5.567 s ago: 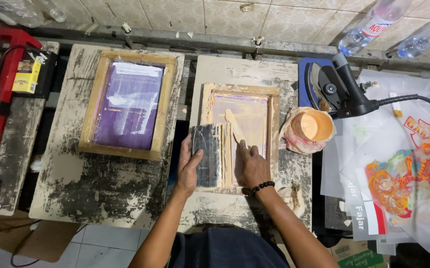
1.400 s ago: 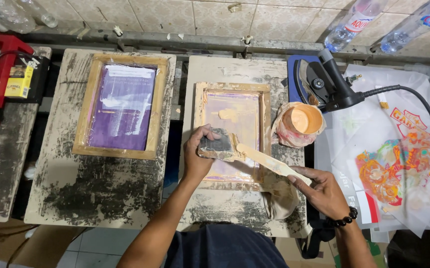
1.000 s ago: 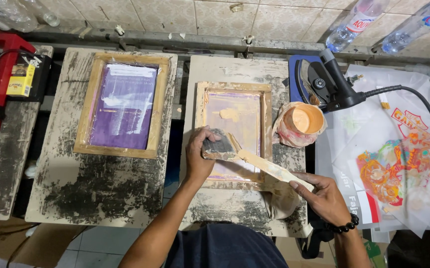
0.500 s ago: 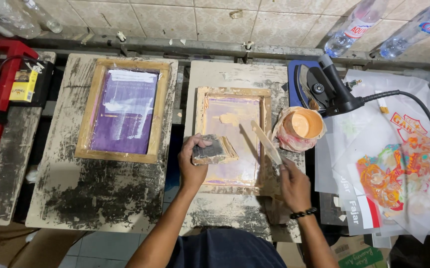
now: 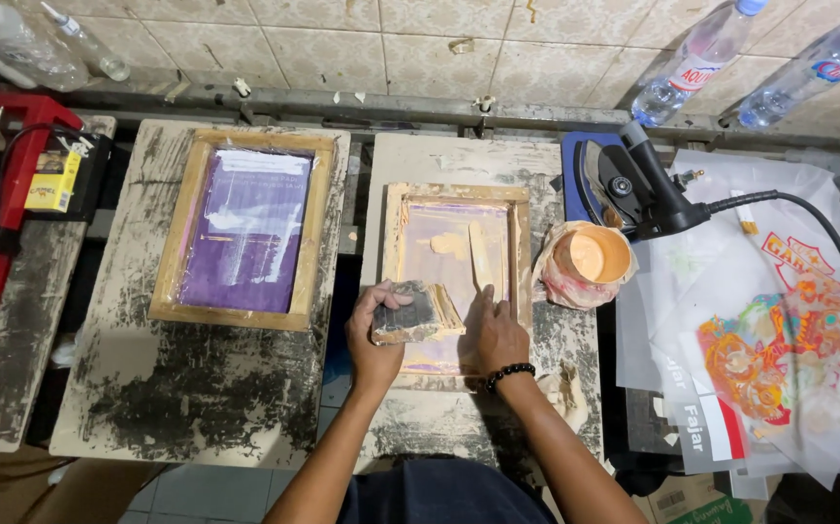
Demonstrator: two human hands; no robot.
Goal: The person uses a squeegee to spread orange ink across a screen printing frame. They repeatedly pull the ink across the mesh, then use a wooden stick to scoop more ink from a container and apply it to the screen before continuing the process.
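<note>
1. A worn, ink-stained tabletop [image 5: 197, 398] carries two boards side by side, set against a tiled wall.
2. On the left board lies a large wooden screen frame [image 5: 245, 228] with purple mesh, well apart from both hands.
3. At the right edge a stack of translucent printed sheets [image 5: 779, 330] with an orange and red design lies next to a dark clothes iron [image 5: 624, 189] whose black cable runs across them.
4. On the middle board sits a smaller wooden screen frame [image 5: 457, 277], its mesh smeared with pale peach ink.
5. Just right of that frame stands a cup of peach ink [image 5: 590, 260] wrapped in plastic.
6. The left hand [image 5: 373, 325] has its grip closed around a dark squeegee block [image 5: 415, 312], held over the lower left part of the small frame.
7. The right hand [image 5: 493, 330], wearing a black bead bracelet, rests on the mesh with its grip closed on a flat wooden stick [image 5: 479, 257] that points up the screen.
</note>
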